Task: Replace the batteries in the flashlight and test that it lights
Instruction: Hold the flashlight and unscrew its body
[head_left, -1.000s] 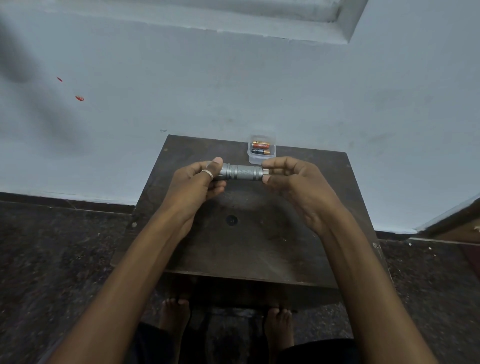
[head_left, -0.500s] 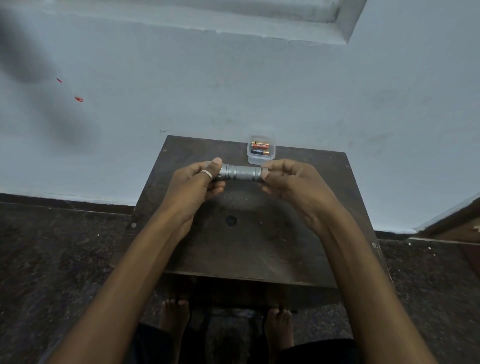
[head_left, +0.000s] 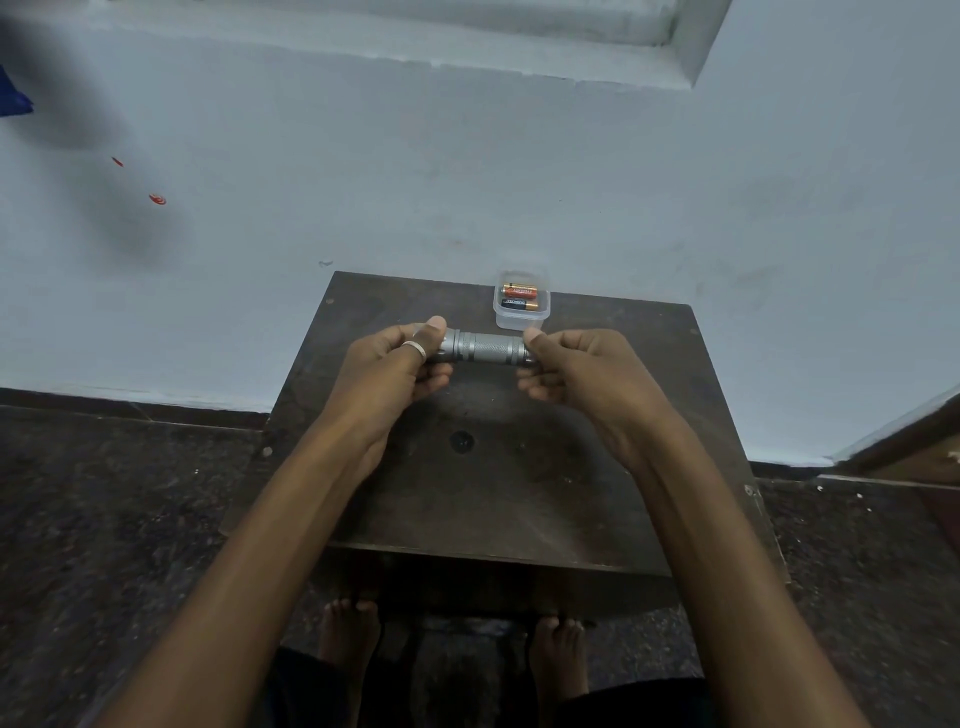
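The left hand (head_left: 387, 366) is gripping one end of the grey knurled metal flashlight (head_left: 488, 348) steady, the right hand (head_left: 579, 371) pinching the other end, probably needing a square, even twist.

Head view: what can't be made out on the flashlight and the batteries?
- Flashlight ends, head view: the left hand covers one and the right hand the other, so the lens end and any loosened cap cannot be told.
- Batteries in the clear plastic container, head view: two show, but the label print is too small and any beneath are hidden.
- Flashlight interior: hidden by its closed body.
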